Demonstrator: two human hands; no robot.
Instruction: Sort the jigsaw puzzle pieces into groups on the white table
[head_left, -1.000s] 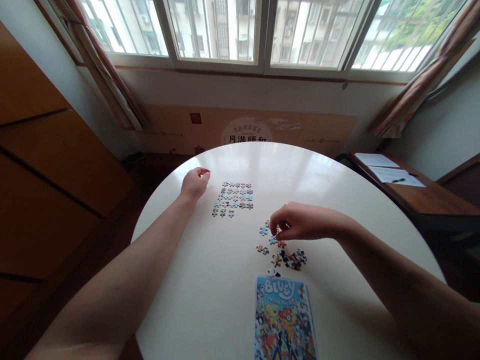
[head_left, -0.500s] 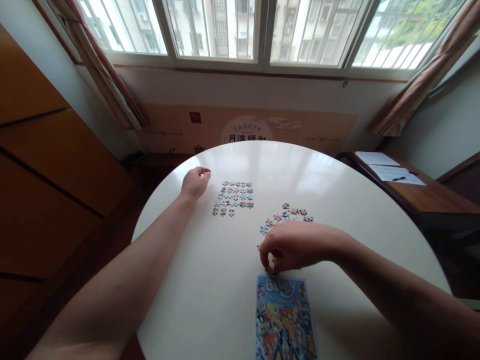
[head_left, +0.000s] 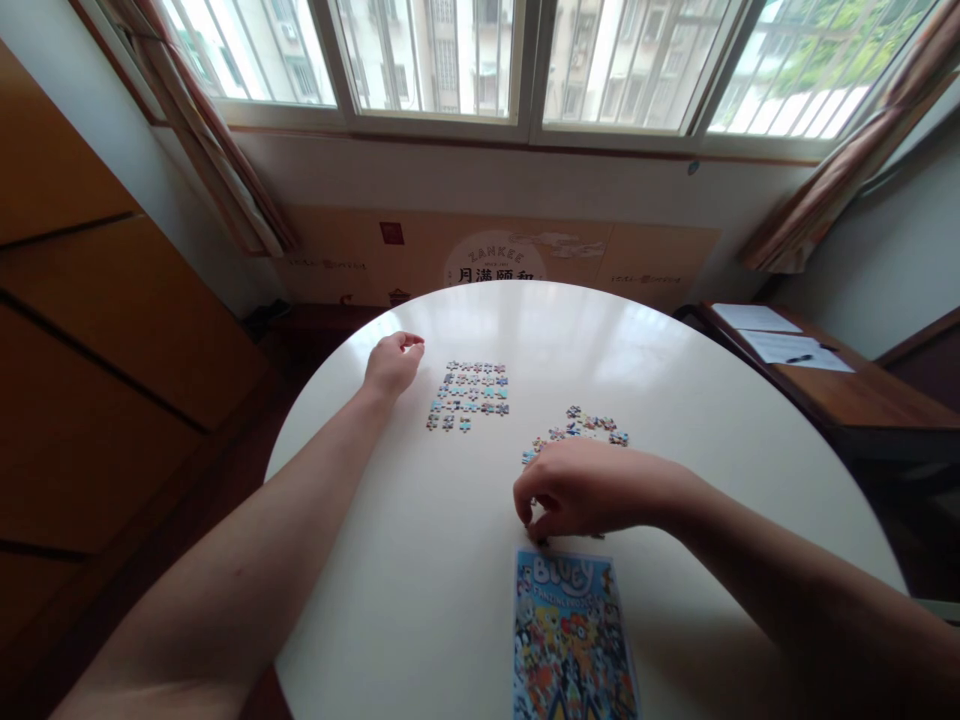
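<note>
Head view: right hand (head_left: 592, 488) pinching loose piece (head_left: 541, 541) above card (head_left: 574, 640), table (head_left: 420, 600) near edge; left hand (head_left: 391, 365) curled closed, left edge.

**Materials and Finishes**

Table (head_left: 450, 560): smooth, glossy white top that mirrors the window light.
Pieces (head_left: 469, 395): printed card, matt.
Sheet (head_left: 571, 640): colour-printed paper, slight sheen.
Cabinet (head_left: 112, 330): matt brown wood.
Desk (head_left: 847, 395): dark wood, faint sheen.
Curtains (head_left: 217, 140): matt cloth.
</note>
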